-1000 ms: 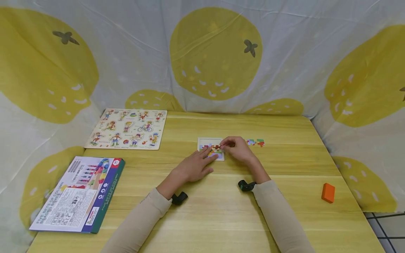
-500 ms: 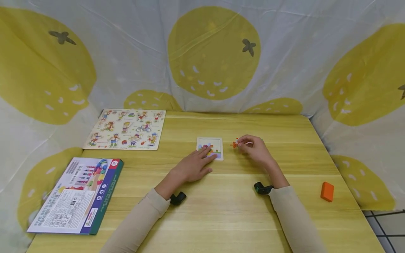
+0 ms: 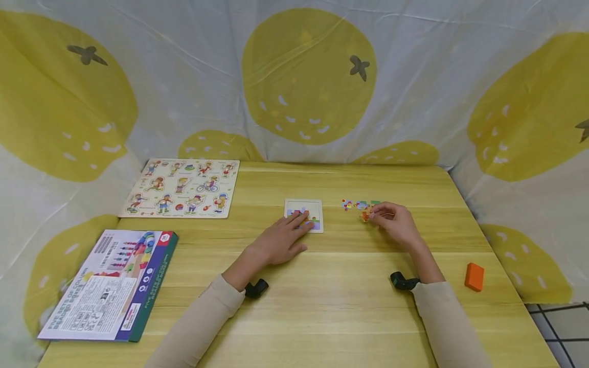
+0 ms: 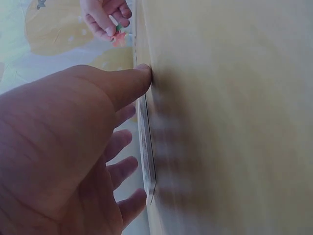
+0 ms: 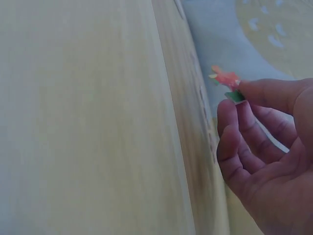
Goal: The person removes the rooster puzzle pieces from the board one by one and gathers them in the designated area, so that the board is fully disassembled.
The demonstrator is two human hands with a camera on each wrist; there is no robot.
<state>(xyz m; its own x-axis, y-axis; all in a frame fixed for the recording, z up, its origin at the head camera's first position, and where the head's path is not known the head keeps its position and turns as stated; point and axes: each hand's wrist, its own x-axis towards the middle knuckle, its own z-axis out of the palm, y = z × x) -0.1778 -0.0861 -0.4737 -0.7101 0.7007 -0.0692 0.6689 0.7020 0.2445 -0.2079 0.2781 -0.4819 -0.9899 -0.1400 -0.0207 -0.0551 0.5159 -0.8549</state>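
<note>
My left hand (image 3: pixel 287 240) lies with outstretched fingers over a small square jigsaw puzzle board (image 3: pixel 317 204), covering part of its picture. In the left wrist view the thumb of that hand (image 4: pixel 73 127) is down at the tabletop and the board's edge (image 4: pixel 146 147) shows beyond the fingers. To the right of the board, my right hand (image 3: pixel 395 222) pinches an orange-red and green puzzle piece (image 5: pixel 227 80) between thumb and forefinger. Loose puzzle pieces, one multicoloured (image 3: pixel 347 204) and one bluish (image 3: pixel 362 205), lie beside the right fingertips.
A wooden board with figures of children (image 3: pixel 184 189) lies at the back left. In front of it is a boxed bead set (image 3: pixel 110 286). An orange block (image 3: pixel 474 277) sits near the right table edge. Lemon-print cloth (image 3: pixel 308 76) hangs behind the table.
My right hand has moved right, away from the puzzle board to the loose pieces, and carries the orange-red piece. The left hand has stayed on the board.
</note>
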